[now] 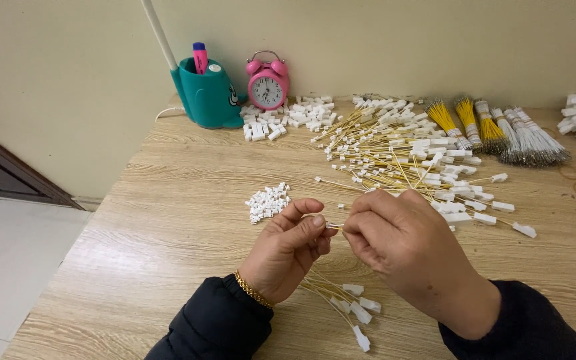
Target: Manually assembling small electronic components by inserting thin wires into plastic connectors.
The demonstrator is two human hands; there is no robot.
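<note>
Yellow wires (331, 292) with white connector ends are hanging from my left hand (287, 250), about four plugs lying on the wooden table (168, 227) near me. I am pinching this bunch closed between left thumb and fingers. My right hand (401, 243) is closing its fingertips on a small white piece (333, 227) where both hands are meeting, just above the table's middle. One small heap of white housings (268, 201) is lying just left and far of my hands; a large pile of finished wires (415, 157) is spreading far right. Five tied wire bundles (495, 130) are lying at the far edge. One pink alarm clock (268, 81) and one teal pen holder (208, 93) are standing far left. Bare tabletop is lying open to my left, up to the table's left edge.
</note>
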